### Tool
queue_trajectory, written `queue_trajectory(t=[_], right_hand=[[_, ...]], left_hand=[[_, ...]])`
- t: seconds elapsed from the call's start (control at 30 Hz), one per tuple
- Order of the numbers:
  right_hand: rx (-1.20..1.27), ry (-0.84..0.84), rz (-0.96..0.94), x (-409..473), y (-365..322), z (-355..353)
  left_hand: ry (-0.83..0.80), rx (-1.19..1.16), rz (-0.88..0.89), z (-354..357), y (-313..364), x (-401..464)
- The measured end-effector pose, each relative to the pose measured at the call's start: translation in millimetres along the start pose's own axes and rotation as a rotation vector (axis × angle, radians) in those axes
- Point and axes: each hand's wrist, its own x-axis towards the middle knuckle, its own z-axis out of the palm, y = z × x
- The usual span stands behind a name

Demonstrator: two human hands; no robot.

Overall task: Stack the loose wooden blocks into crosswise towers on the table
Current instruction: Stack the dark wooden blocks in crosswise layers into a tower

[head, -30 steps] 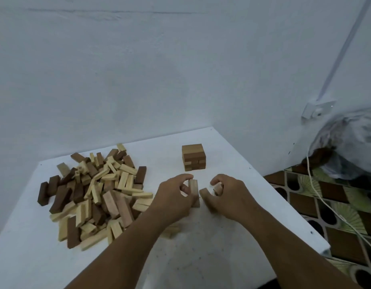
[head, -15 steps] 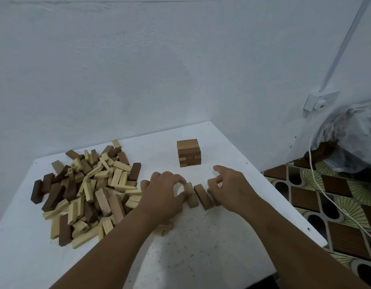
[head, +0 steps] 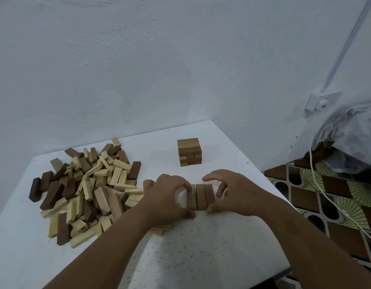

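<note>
Both hands clamp a row of three blocks [head: 200, 196] – left hand [head: 167, 198] and right hand [head: 236, 195] squeezing them flush as a new tower's base, near the finished tower [head: 189, 152]; the pile [head: 86, 190] waits left.

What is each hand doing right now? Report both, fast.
Left hand: fingers curled, pinching the left side of the row of three blocks.
Right hand: fingers curled, thumb pressing the row's right side.
</note>
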Motion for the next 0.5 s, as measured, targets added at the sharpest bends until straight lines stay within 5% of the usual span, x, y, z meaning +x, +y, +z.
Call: queue_trajectory(t=[0.5], right_hand=[[0.02, -0.009, -0.126, 9.5, 4.8, 8.1]], left_hand=[[0.018, -0.148, 0.092, -2.2, 2.5, 9.6]])
